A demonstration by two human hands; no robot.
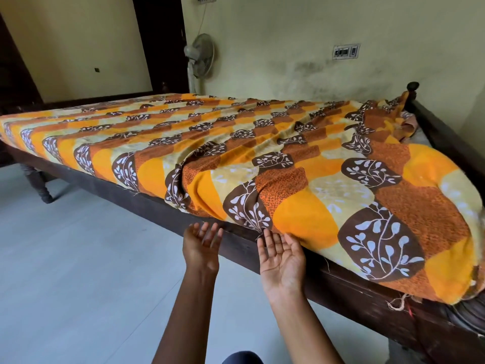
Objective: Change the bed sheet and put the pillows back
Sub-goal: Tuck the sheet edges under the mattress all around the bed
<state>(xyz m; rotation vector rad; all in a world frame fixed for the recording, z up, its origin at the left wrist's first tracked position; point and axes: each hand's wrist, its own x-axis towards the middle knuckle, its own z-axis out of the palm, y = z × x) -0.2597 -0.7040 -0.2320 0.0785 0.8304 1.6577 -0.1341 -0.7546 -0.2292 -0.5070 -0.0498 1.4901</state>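
An orange, brown and cream patterned bed sheet (236, 143) covers the mattress on a dark wooden bed frame (147, 203). The sheet lies smooth toward the left and is wrinkled and bunched toward the right end. My left hand (202, 245) is palm up with straight fingers, just below the sheet's near edge, holding nothing. My right hand (282, 258) is also palm up, its fingertips touching the sheet's lower edge at the frame. No pillows are in view.
A pedestal fan (199, 59) stands behind the bed at the wall. A dark bedpost (412, 90) rises at the far right corner. Pale floor (78, 271) stretches to my left. A switch panel (346, 51) is on the wall.
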